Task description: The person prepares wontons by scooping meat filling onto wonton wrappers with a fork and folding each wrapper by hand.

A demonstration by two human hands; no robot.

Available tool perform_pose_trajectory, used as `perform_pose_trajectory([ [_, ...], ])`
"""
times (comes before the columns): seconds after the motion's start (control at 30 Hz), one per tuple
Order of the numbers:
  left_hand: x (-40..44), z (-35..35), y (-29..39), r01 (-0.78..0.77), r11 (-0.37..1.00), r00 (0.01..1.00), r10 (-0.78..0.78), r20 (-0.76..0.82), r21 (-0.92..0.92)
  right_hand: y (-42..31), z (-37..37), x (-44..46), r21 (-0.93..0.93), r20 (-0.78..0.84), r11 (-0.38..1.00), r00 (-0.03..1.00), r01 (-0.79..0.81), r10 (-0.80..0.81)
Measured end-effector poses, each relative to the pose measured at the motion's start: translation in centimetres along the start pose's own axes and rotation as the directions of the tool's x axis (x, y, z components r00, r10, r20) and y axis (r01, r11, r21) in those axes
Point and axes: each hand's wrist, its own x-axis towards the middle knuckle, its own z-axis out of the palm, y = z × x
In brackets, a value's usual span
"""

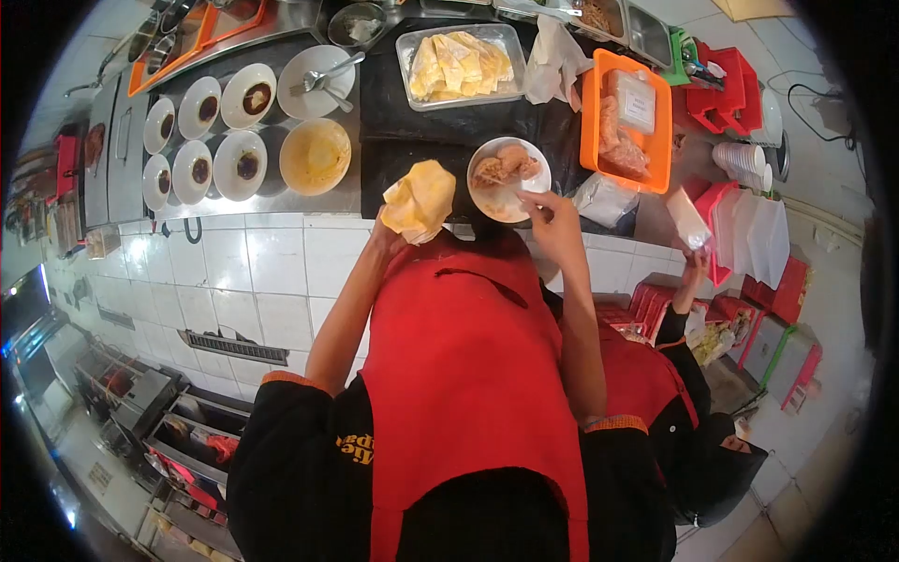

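My left hand [391, 236] is closed on a stack of thin yellow dough wrappers [421, 197], which it holds up near the counter edge. To its right stands a white bowl [503, 208] with a lump of pinkish minced filling [510, 167] in it. The fingers of my right hand [554, 220] are pinched together at the bowl's right rim. What they hold, if anything, is too small to make out. Behind, on the dark counter, a metal tray [468, 101] bears folded yellow dough pieces [457, 64].
Several white bowls [240, 167] with dark sauce stand at left, beside a yellow-stained bowl [315, 157] and one with cutlery [323, 82]. An orange tray [655, 178] with packed meat [620, 131] is at right. A co-worker's hand [695, 262] holds a white pack nearby.
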Motion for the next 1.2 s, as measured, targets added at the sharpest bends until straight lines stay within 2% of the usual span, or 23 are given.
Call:
perform_pose_trajectory([
  [0.07, -0.1, -4.3, -1.0, 0.087, 0.994, 0.996, -0.087, -0.013, 0.063, 3.4, 1.4, 0.9, -0.048, -0.044, 0.999, 0.999, 0.016, -0.018],
  [0.1, 0.0, -4.2, -1.8, 0.096, 0.988, 0.981, -0.073, -0.179, 0.118, 4.7, 2.1, 1.3, -0.095, -0.089, 0.995, 0.995, 0.033, -0.042],
  [0.13, 0.5, -4.9, -2.4, 0.093, 0.989, 0.981, -0.071, -0.181, 0.114, 5.0, 3.0, 1.7, -0.098, -0.083, 0.995, 0.996, 0.033, -0.041],
  [0.2, 2.0, -5.8, -3.2, 0.184, 0.973, 0.967, -0.153, -0.204, 0.143, 5.3, 4.9, 2.2, -0.205, -0.151, 0.979, 0.988, -0.008, -0.023],
  [0.23, 2.7, -6.0, -3.4, 0.196, 0.979, 0.969, -0.184, -0.165, 0.058, 5.5, 5.6, 2.2, -0.201, -0.178, 0.979, 0.981, 0.044, -0.081],
  [0.27, 3.0, -6.2, -3.4, 0.191, 0.98, 0.97, -0.18, -0.161, 0.057, 5.8, 5.2, 2.3, -0.205, -0.177, 0.978, 0.98, 0.049, -0.086],
  [0.33, 2.9, -5.4, -3.3, 0.175, 0.973, 0.974, -0.149, -0.169, 0.152, 5.0, 3.9, 1.7, -0.101, 0.003, 0.994, 0.999, 0.042, -0.042],
  [0.37, 3.0, -4.9, -3.3, 0.175, 0.973, 0.974, -0.149, -0.169, 0.152, 5.0, 3.7, 1.7, -0.101, 0.003, 0.994, 0.999, 0.042, -0.042],
  [0.43, 3.2, -5.1, -3.5, 0.145, 0.984, 0.976, -0.126, -0.175, 0.105, 5.4, 3.7, 1.8, -0.124, -0.179, 0.992, 0.984, -0.015, -0.008],
  [0.47, 3.2, -5.2, -3.6, 0.151, 0.983, 0.976, -0.131, -0.175, 0.104, 5.5, 4.1, 1.7, -0.124, -0.182, 0.992, 0.983, -0.02, -0.003],
  [0.53, 3.4, -5.1, -3.3, 0.179, 0.982, 0.976, -0.185, -0.117, -0.063, 5.3, 5.0, 2.0, -0.217, -0.145, 0.976, 0.989, -0.02, -0.012],
  [0.67, 3.1, -3.8, -3.1, 0.162, 0.987, 0.973, -0.159, -0.17, 0.004, 4.4, 4.0, 1.4, -0.192, -0.064, 0.981, 0.998, 0.004, -0.016],
  [0.8, 3.4, -3.8, -3.3, 0.16, 0.987, 0.97, -0.161, -0.184, -0.021, 4.9, 4.9, 2.0, -0.192, -0.149, 0.978, 0.987, -0.085, 0.057],
  [0.87, 3.3, -3.7, -3.3, 0.146, 0.989, 0.97, -0.15, -0.19, -0.035, 5.2, 4.5, 2.1, -0.098, -0.023, 0.992, 0.996, 0.085, -0.087],
  [1.0, 3.5, -4.3, -3.3, 0.153, 0.987, 0.971, -0.16, -0.177, -0.052, 4.6, 4.2, 2.5, -0.122, -0.073, 0.991, 0.996, 0.051, -0.06],
  [1.1, 3.5, -4.1, -3.4, 0.152, 0.987, 0.97, -0.158, -0.183, -0.046, 5.3, 4.2, 2.8, -0.097, -0.067, 0.985, 0.987, 0.14, -0.147],
  [1.17, 3.3, -4.5, -3.4, 0.143, 0.989, 0.967, -0.147, -0.208, -0.038, 5.4, 2.0, 2.1, -0.084, 0.141, 0.985, 0.98, 0.15, -0.137],
  [1.2, 3.4, -5.1, -3.6, 0.136, 0.99, 0.969, -0.128, -0.212, 0.024, 6.0, 1.2, 1.9, -0.084, 0.142, 0.985, 0.98, 0.149, -0.137],
])
